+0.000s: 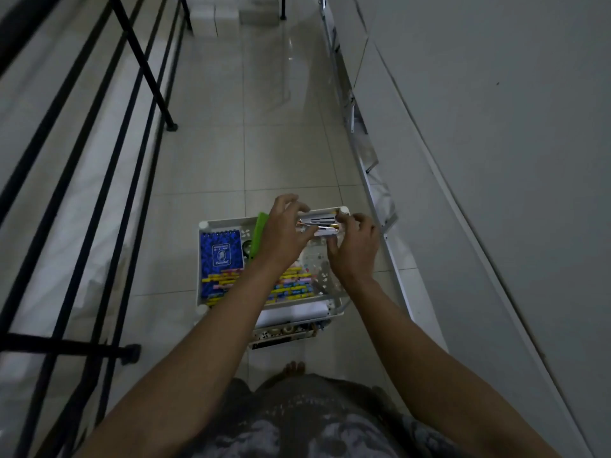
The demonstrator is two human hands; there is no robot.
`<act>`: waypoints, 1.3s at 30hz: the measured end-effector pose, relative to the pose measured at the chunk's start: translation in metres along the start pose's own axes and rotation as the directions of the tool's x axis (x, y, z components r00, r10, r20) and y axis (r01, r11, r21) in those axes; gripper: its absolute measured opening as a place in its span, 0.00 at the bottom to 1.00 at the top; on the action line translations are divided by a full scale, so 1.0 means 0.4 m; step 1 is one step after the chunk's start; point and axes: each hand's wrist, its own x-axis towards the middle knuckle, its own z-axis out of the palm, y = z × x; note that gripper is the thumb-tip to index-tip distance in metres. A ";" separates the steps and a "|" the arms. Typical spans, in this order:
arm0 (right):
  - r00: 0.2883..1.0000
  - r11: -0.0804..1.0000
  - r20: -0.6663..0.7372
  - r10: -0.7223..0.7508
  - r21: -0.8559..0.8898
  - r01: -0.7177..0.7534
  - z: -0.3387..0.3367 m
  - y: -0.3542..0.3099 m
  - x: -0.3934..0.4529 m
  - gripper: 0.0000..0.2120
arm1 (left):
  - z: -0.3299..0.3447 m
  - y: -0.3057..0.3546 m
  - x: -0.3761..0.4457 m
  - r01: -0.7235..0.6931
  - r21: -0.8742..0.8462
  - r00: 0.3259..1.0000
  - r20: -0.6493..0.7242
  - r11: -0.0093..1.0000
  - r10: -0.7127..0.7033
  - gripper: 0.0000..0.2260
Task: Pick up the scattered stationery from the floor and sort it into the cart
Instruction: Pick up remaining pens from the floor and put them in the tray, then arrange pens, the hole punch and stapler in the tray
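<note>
I see a white cart (pixel 202 259) standing on the pale tiled floor (pixel 211 153). Top tray holds a blue spiral notebook (pixel 221 251) at the left, a green item (pixel 258 233) beside it, and rows of yellow, pink and blue markers (pixel 291 287) along the near edge. White paper (pixel 291 314) sits on the shelf below.

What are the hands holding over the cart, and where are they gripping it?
A stapler, hinged open: left hand at its left end, right hand at its right end.
</note>
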 end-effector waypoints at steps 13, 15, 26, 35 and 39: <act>0.965 0.908 -0.036 -0.261 0.330 0.258 -0.042 -0.160 -0.250 0.04 | -0.255 -0.047 -0.329 0.203 -0.235 0.939 -0.228 0.951 -0.257 0.02; 0.967 0.893 -0.014 -0.254 0.380 0.240 -0.049 -0.173 -0.316 0.03 | -0.281 -0.067 -0.410 0.257 -0.232 0.937 -0.179 0.938 -0.301 0.03; 0.729 0.934 0.620 -0.289 0.349 0.074 -0.002 -0.205 -0.585 0.05 | -0.393 -0.213 -0.691 0.615 -0.106 0.765 0.320 0.781 -0.559 0.08; 0.573 0.979 0.797 -0.190 0.112 0.168 0.169 -0.349 -0.651 0.13 | -0.568 -0.411 -0.766 0.725 -0.108 0.687 0.180 0.680 -0.704 0.06; 0.512 0.962 0.829 -0.225 0.106 0.251 0.253 -0.422 -0.693 0.16 | -0.604 -0.450 -0.802 0.743 -0.098 0.666 0.207 0.662 -0.717 0.09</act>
